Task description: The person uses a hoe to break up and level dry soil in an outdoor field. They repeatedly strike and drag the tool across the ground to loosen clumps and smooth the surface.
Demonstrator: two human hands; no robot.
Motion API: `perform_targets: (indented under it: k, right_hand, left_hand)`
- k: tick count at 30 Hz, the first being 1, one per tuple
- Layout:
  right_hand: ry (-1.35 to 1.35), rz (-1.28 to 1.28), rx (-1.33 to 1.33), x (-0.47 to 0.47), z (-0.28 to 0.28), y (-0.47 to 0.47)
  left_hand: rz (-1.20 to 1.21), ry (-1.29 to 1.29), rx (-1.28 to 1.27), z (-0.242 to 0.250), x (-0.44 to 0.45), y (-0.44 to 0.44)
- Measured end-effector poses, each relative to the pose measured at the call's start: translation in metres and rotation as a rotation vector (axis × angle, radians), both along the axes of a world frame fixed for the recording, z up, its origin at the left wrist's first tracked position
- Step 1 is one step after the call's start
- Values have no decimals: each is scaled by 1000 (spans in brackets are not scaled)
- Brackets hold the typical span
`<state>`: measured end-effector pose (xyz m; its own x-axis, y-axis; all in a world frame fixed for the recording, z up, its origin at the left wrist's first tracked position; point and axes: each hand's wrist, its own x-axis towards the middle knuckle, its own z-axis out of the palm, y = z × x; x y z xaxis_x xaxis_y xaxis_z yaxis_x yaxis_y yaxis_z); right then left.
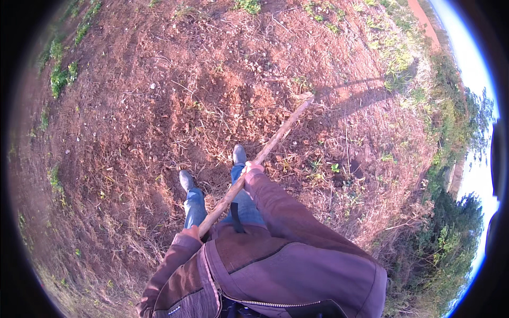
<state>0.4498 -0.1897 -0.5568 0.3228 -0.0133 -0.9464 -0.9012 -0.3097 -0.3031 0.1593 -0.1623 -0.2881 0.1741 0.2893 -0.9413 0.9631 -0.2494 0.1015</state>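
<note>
A long, rough wooden tool handle (282, 130) slants across my front, from my waist up to the soil ahead on the right. My right hand (253, 166) is closed around its middle, just in front of my right boot. Lower down, beside my left hip, my left hand (192, 232) grips the near end. The far end rests at or just above the ground by a small weedy clump. Whether a metal blade is fitted there cannot be made out.
Loose reddish soil (238, 103) with clods, stones and dry stalks lies ahead. My grey boots (239, 154) stand on straw-strewn ground. Green weeds (58, 75) grow at the left, and bushes (449, 238) line the right. A shadow (354, 101) stretches right from the handle's far end.
</note>
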Motion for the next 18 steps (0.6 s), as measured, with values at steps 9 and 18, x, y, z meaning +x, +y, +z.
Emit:
perform_targets:
  k: [9, 18]
  right_hand:
    - [418, 82, 149, -143, 14, -5]
    - [184, 87, -12, -56, -3, -67]
  left_hand:
    - [-79, 180, 252, 61, -173, 5]
    - [5, 39, 91, -30, -129, -61]
